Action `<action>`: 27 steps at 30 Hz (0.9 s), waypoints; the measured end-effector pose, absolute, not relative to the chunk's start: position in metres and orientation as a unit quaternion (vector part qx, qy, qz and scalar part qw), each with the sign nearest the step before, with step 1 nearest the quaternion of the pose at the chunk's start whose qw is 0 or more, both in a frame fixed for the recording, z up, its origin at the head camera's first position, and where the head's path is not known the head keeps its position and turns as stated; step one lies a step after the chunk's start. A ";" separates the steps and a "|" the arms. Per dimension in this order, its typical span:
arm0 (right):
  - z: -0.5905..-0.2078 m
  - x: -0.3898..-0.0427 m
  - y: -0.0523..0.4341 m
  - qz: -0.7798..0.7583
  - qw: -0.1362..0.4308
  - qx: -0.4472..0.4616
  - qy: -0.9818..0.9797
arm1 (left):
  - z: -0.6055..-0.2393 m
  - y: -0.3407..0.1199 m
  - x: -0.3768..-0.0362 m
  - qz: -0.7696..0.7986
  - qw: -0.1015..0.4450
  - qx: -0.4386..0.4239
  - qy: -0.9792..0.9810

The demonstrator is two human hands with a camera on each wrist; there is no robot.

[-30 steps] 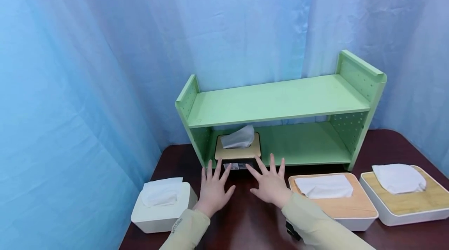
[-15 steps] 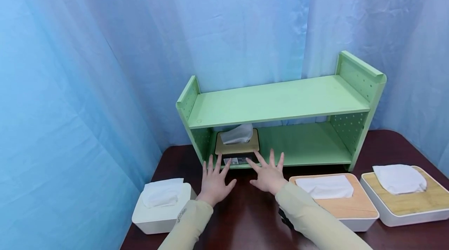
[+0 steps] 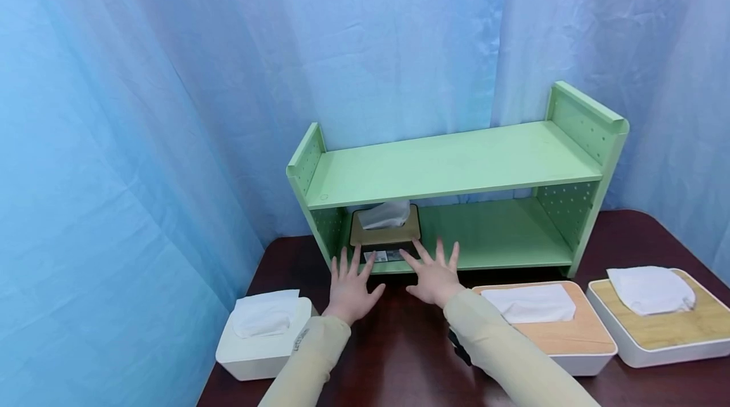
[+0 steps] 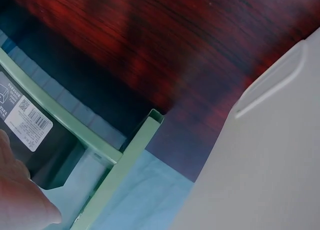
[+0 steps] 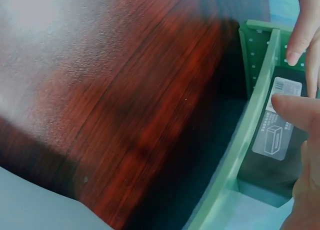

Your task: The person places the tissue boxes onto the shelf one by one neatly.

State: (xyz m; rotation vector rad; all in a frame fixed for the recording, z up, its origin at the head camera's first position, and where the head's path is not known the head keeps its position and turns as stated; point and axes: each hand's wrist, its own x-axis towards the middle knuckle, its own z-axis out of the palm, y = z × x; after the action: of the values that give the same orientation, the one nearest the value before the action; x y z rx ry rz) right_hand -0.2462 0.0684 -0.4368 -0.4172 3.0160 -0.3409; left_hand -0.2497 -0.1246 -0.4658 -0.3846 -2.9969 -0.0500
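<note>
On the lower board of a green shelf (image 3: 456,166), near its left end, sits a tissue box (image 3: 369,238) with a wood-look lid, dark sides and a tissue sticking out. My left hand (image 3: 349,293) reaches toward the box's front with fingers spread. From the other side, my right hand (image 3: 435,280) does likewise, fingertips at the box's right front. In the left wrist view, part of the left hand (image 4: 22,200) lies over the dark box front (image 4: 47,157). The right wrist view has the right hand (image 5: 307,182) against its labelled face (image 5: 272,145); exact contact is unclear.
A white tissue box (image 3: 262,331) stands left of my left forearm on the dark wooden table (image 3: 393,356). Two wood-topped tissue boxes, one peach-coloured (image 3: 564,334) and one yellowish (image 3: 656,324), stand to the right. A blue curtain (image 3: 399,45) hangs behind the shelf.
The dark-sided tissue box has slid back from the shelf's front edge, farther in on the lower board. Both hands have moved forward along with it, fingers still spread.
</note>
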 end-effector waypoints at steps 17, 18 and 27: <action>-0.428 -0.238 0.079 -0.135 -0.075 -0.147 0.977 | -0.453 -0.128 -0.238 -0.046 0.108 -0.133 -0.984; -0.427 -0.236 0.081 -0.140 -0.081 -0.148 0.976 | -0.452 -0.128 -0.237 -0.045 0.111 -0.133 -0.984; -0.425 -0.214 0.097 -0.184 -0.102 -0.149 0.966 | -0.449 -0.128 -0.221 -0.055 0.127 -0.141 -0.980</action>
State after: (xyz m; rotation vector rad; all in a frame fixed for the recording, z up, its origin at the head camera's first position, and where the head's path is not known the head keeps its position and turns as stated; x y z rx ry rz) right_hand -0.2141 0.0967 -0.4248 -0.5028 3.2489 -0.6196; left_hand -0.2207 -0.1277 -0.4488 -0.4105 -2.8524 -0.1610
